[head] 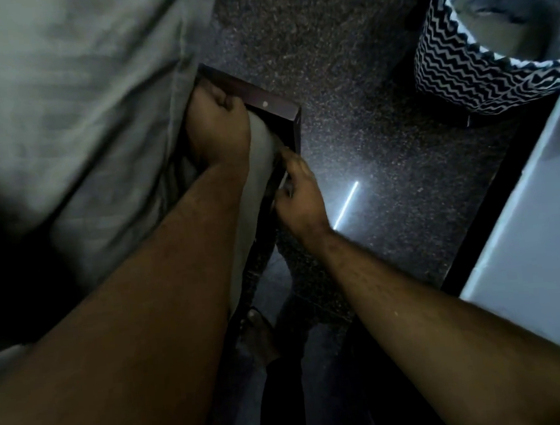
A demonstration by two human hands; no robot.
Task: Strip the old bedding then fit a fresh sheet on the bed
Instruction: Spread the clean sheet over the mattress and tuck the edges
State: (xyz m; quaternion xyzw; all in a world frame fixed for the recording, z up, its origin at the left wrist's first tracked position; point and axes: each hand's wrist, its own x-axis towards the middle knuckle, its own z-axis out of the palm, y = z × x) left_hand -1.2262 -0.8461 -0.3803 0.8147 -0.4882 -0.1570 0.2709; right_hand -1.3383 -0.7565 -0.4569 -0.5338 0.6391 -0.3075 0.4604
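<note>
Sheet (62, 105) pale grey, wrinkled, bunched at corner.

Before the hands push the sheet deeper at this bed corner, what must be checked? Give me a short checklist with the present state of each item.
1. Left hand holds the sheet at the corner: ok, its fingers are curled in a fist against the fabric.
2. Right hand is at the bed frame edge: ok, its fingers are at the gap beside the frame.
3. Sheet lies smooth on top: not ok, wrinkles show.
4. Sheet edge is fully under the mattress: cannot tell, the hands hide it.
5. Floor beside the corner is free: ok, the patterned basket stands apart.
</note>
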